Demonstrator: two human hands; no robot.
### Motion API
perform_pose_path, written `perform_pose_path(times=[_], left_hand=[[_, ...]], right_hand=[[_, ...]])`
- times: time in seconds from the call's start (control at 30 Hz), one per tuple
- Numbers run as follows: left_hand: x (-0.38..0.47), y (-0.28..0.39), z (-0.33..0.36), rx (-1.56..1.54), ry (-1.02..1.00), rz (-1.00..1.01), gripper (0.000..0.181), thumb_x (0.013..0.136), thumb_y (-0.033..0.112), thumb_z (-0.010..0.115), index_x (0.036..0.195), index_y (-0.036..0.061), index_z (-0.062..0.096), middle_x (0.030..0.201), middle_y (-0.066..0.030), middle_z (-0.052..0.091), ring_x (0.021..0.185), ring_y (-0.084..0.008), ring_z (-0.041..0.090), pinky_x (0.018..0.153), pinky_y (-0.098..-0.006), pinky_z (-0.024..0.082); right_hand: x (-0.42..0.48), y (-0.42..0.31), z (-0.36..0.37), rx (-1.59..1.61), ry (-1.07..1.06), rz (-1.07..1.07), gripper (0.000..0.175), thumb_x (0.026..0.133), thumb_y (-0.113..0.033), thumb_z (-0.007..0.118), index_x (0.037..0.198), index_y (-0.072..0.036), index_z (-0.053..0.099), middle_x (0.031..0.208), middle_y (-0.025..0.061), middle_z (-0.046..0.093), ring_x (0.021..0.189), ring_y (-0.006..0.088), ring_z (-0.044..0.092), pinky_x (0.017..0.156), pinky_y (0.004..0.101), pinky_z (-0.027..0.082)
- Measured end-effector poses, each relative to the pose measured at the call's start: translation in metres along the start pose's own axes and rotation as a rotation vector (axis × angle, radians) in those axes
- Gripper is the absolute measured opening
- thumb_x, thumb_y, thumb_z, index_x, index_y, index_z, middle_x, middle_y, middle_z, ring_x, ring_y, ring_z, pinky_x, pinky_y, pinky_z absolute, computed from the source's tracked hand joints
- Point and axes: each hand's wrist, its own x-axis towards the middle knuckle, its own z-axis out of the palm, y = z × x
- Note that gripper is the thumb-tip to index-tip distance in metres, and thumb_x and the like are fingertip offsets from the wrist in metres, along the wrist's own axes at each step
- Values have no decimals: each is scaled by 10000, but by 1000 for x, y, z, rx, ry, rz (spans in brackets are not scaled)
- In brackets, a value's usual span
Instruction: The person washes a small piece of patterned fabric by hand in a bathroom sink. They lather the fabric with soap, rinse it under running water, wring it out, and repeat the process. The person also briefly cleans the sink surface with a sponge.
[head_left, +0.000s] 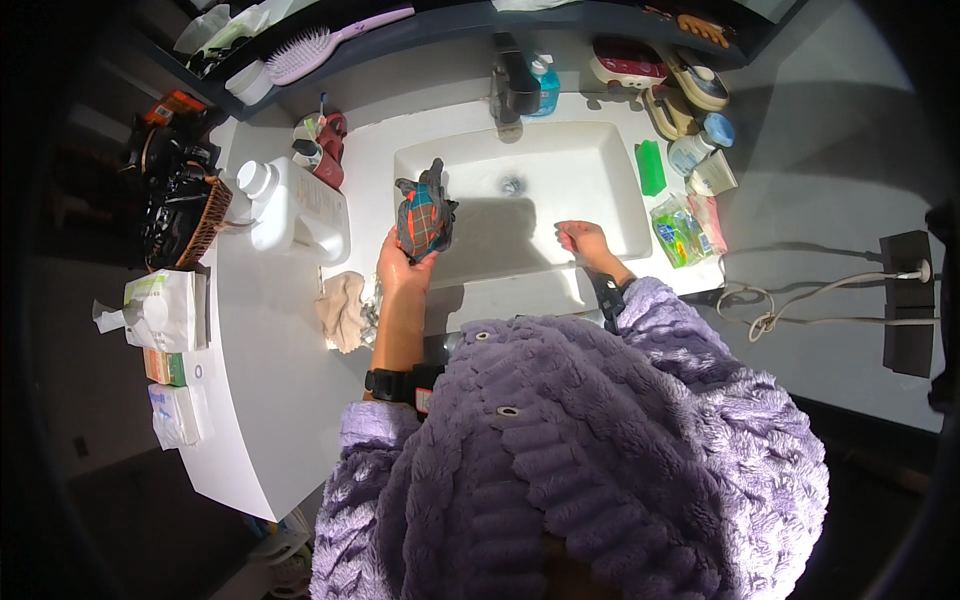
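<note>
My left hand (405, 262) grips a bunched, wet-looking cloth (424, 217), dark grey with a teal and orange check, above the left side of the white basin (634, 225). Over the basin's right front part is my right hand (586, 244), its fingers curled in loosely and no object visible in them. A black faucet (517, 79) stands at the back, with a dark drain (513, 184) below it in the basin floor. Shadows of my head and arms fall across the basin.
On the left are a large white jug (296, 210), a beige cloth (342, 311) and a red toothbrush holder (330, 150). A blue soap bottle (546, 90) stands behind the basin. Along the right lie a green bar (650, 168), a plastic packet (679, 231) and soap boxes (670, 112).
</note>
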Motion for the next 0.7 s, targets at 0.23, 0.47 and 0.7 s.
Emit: perform_pose_path(times=[0.23, 0.47, 0.7], left_hand=[[17, 2, -7, -69, -60, -18, 319, 935, 277, 445, 1183, 84, 502, 1219, -109, 532, 1102, -306, 506, 949, -522, 362], [16, 3, 0, -101, -41, -33, 311, 939, 252, 435, 1187, 75, 500, 1206, -113, 539, 1098, -294, 515, 945, -509, 385], [19, 3, -2, -114, -112, -40, 333, 946, 252, 419, 1203, 53, 491, 1211, -132, 535, 1097, -313, 525, 957, -520, 392]], right_hand=[[4, 1, -2, 10, -30, 51, 166, 858, -91, 568, 959, 10, 652, 756, 39, 632, 600, 80, 559, 550, 189, 470], [1, -4, 0, -50, -23, 115, 191, 894, -80, 521, 1013, 29, 622, 753, 32, 615, 601, 80, 541, 556, 187, 457], [-2, -5, 4, -113, -37, 75, 173, 854, -84, 559, 970, 14, 640, 757, 39, 615, 596, 85, 525, 522, 210, 439]])
